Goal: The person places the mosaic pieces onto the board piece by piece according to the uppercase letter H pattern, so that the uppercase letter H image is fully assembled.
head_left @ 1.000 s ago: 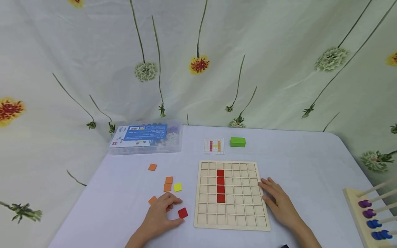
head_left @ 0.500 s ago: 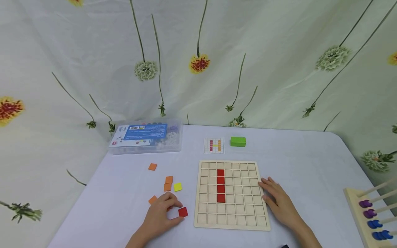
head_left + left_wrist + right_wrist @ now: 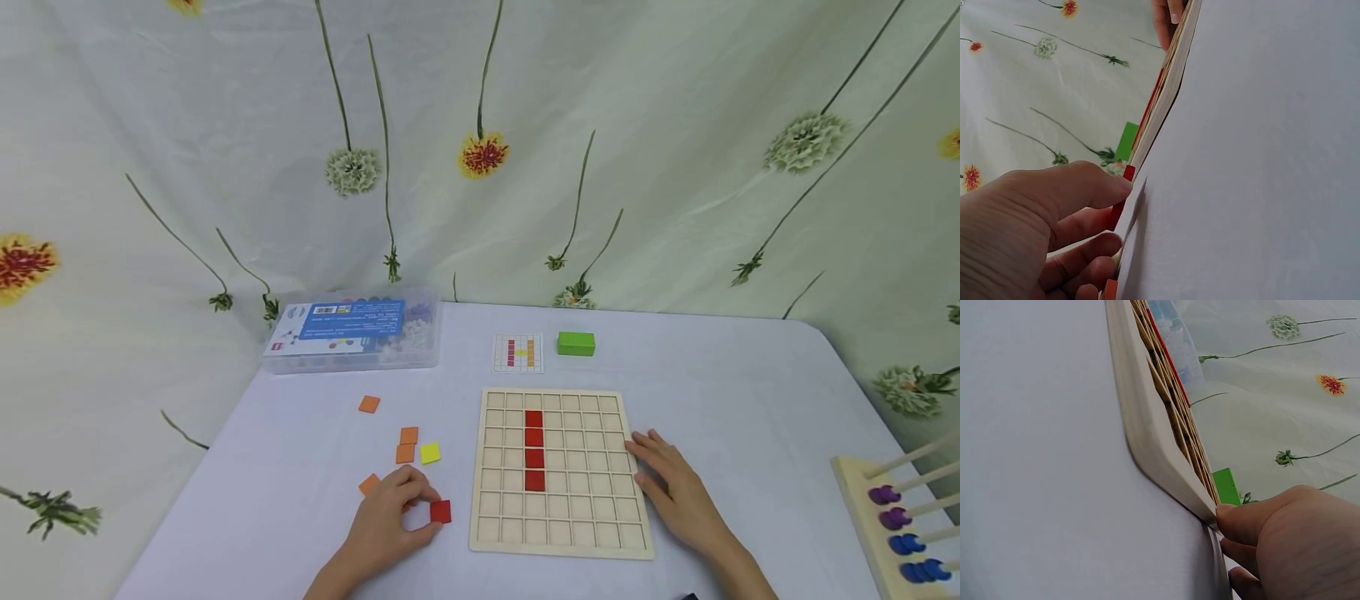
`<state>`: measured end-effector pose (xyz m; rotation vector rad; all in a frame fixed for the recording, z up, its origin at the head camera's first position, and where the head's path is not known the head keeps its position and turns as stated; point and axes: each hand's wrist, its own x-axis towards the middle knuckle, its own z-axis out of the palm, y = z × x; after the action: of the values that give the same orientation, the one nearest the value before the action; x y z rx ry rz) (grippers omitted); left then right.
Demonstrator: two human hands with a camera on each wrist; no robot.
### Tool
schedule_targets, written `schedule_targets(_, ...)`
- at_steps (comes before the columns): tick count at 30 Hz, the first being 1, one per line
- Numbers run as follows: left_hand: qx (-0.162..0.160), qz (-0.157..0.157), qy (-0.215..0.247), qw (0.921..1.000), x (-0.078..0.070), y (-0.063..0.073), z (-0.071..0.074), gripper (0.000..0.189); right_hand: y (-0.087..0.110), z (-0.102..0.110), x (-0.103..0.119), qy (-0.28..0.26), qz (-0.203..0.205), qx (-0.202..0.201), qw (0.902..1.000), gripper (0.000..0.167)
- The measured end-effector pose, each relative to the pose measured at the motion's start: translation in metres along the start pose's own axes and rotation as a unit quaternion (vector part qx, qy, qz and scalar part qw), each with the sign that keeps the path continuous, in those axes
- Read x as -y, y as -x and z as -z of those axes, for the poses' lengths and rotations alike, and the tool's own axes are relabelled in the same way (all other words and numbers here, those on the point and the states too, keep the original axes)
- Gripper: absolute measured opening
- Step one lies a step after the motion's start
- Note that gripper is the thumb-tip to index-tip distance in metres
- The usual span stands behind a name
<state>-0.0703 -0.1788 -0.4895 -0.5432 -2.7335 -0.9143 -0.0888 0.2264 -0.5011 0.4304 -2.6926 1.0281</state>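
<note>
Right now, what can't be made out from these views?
- Orange tile at the left hand's knuckles, head view: partly covered by that hand.
- Black object, head view: cut off by the bottom edge; can't identify it.
- Bead rack, head view: cut off by the right edge.
- Box label, head view: fine print too small to read.

A flower-printed cloth (image 3: 660, 100) hung behind the white table (image 3: 750, 392). A clear plastic box (image 3: 420, 337) with a blue-and-white label (image 3: 348, 321) lay at its far left, a green block (image 3: 575, 344) near its far edge. At the right was a wooden rack (image 3: 862, 517) with purple beads (image 3: 889, 493) and blue beads (image 3: 912, 543). A dark object (image 3: 690, 597) showed at the bottom.
</note>
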Motion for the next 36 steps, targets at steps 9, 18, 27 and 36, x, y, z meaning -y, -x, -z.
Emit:
schedule_targets(9,-0.007,0.022,0.037,0.9990,-0.012,-0.009,0.000,0.032,-0.001,0.002,-0.002,-0.004,0.002,0.000,1.0000,0.041)
schedule_targets(18,0.013,-0.047,0.041,0.9979,-0.042,-0.037,-0.008,0.027,-0.001,0.001,0.002,-0.011,0.010,-0.007,0.9999,0.040)
schedule_targets(27,0.100,-0.071,0.030,0.9920,-0.075,-0.056,-0.036,0.020,-0.001,0.001,0.004,-0.015,-0.002,0.001,0.9999,0.041)
schedule_targets(36,0.143,-0.062,0.003,0.9877,-0.085,-0.061,-0.052,0.017,-0.001,0.002,0.004,-0.015,-0.003,0.000,0.9999,0.041)
